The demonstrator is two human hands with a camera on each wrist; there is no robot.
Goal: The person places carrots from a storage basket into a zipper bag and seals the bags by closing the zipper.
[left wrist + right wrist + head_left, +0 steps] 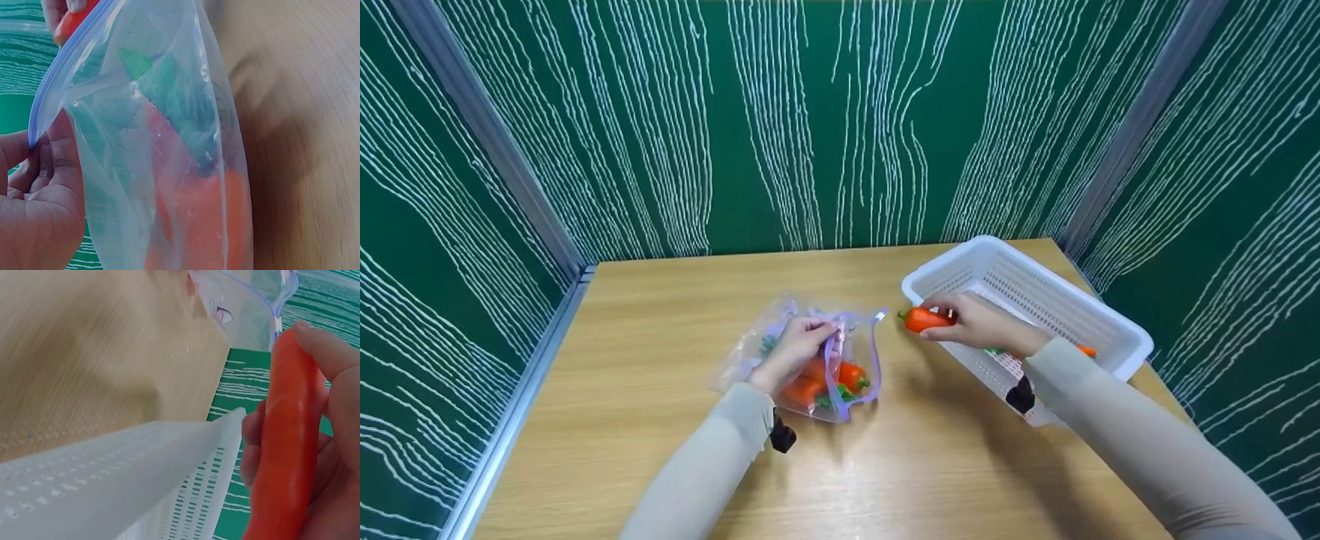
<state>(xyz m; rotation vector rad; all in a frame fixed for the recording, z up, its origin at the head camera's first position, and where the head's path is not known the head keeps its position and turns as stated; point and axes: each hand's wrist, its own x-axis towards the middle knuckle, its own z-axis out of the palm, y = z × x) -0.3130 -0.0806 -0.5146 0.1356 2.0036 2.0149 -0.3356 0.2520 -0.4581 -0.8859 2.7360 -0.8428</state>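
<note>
My left hand [796, 346] pinches the purple zip edge of a clear zip bag [746, 360], and its mouth gapes toward the right. Through the plastic show an orange-red pepper [853, 377] and another orange vegetable [197, 219] with a green leafy top [163, 79]. In my right hand [981, 322] is an orange-red pepper [924, 319], gripped between thumb and fingers, its green stem pointing left toward the bag. The right wrist view shows this long pepper [287, 433] beside the basket's wall, above the rim.
A white perforated plastic basket [1110, 330] stands at the right of the wooden table [645, 322], under my right forearm. Inside it, an orange piece [1086, 350] and a bit of green [994, 350] show. Green walls with white wavy lines [840, 150] enclose the table's back and sides.
</note>
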